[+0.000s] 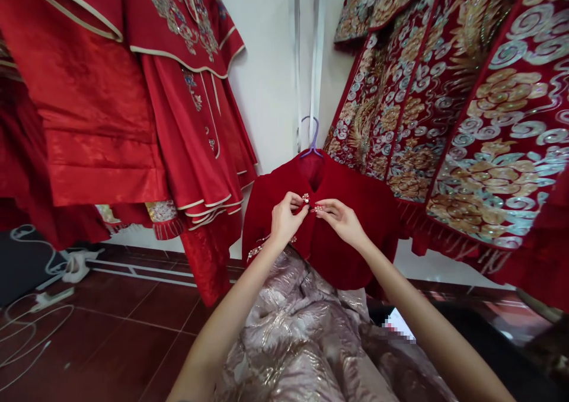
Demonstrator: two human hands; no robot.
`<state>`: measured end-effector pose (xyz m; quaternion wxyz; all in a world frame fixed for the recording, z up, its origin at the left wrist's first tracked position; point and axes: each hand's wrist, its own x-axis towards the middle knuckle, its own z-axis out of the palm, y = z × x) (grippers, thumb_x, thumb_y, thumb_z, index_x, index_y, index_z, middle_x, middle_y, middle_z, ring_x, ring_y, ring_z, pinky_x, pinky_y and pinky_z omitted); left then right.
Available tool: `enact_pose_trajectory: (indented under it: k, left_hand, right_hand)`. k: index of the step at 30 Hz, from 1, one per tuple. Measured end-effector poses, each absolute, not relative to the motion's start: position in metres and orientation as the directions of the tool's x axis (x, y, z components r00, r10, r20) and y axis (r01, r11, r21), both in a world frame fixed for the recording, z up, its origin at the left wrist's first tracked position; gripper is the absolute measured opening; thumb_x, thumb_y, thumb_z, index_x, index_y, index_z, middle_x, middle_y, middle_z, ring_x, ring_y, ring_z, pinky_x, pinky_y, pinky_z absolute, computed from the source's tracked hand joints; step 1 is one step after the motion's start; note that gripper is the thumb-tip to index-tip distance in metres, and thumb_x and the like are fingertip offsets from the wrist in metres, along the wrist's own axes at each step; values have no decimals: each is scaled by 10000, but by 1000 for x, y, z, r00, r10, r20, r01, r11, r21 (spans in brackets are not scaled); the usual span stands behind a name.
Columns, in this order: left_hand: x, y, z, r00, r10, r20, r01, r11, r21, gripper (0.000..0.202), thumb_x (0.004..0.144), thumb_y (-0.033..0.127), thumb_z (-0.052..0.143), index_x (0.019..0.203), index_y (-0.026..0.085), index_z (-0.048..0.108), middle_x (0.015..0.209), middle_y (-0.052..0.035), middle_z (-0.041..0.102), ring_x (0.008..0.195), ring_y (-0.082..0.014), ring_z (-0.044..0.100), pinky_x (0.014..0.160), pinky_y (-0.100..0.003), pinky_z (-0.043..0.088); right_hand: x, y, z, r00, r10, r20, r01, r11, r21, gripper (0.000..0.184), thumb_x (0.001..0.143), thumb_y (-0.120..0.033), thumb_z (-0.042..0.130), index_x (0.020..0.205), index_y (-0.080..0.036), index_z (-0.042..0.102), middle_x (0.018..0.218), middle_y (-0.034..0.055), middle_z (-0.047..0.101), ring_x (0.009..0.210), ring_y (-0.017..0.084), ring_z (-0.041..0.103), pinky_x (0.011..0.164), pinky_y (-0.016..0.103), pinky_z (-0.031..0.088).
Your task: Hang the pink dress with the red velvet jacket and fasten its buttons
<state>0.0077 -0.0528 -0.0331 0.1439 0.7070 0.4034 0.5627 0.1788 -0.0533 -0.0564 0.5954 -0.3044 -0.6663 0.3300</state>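
Note:
A dark red velvet-like jacket (355, 212) hangs in front of me on a purple hanger (313, 147). At its front opening, below the V-shaped neck, my left hand (287, 218) is closed in a pinch on the left front edge, beside a small jewelled fastener (306, 198). My right hand (341, 221) pinches the opposite edge, where another small ornament shows by its fingertips. The two hands are close together but apart. A beaded trim (255, 251) shows on the jacket's lower left, partly behind my left wrist. Exactly what lies between the fingertips is hidden.
Shiny pinkish-silver fabric (288, 331) spreads below the jacket. Red garments (102, 123) hang at left, embroidered ones (444, 123) at right. A white metal post (316, 52) stands behind. White cables (35, 325) and a power strip (51, 299) lie on the tiled floor (120, 343).

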Motion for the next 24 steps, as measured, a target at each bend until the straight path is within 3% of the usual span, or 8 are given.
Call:
enact_pose_trajectory:
  k: [4,11,17,24]
  left_hand:
    - [8,-54,-28,104,703,703,428,-670,607,44,799,198,599,839,200,580,892,-23,684,812,-133,649,782,-273,515]
    - [4,-49,-22,160,692,704,427,-692,583,153,787,144,589,913,213,538,910,-20,668,821,-126,642,786,-265,509]
    - [0,-52,-9,357,621,697,527,-751,399,135,785,114,506,871,206,556,883,-32,635,802,-146,614,772,-279,490]
    - [1,-59,5,390,645,657,640,-703,310,131,725,260,613,835,216,558,827,-20,611,698,-151,580,659,-270,460]
  right_hand:
    - [180,-59,-43,-63,756,651,117,653,-748,252,766,-391,679,945,-219,632,981,50,681,902,187,660,869,383,558]
    - [174,-59,-33,-47,652,757,314,729,-608,176,848,-357,583,951,-228,646,991,53,665,904,185,659,813,362,577]
    - [174,-62,-26,-71,602,796,405,746,-528,167,868,-338,546,948,-238,653,971,53,654,881,192,654,776,371,593]
    - [176,-61,-22,-85,614,784,419,736,-532,201,863,-319,550,999,-238,675,1002,51,663,873,188,667,761,355,608]
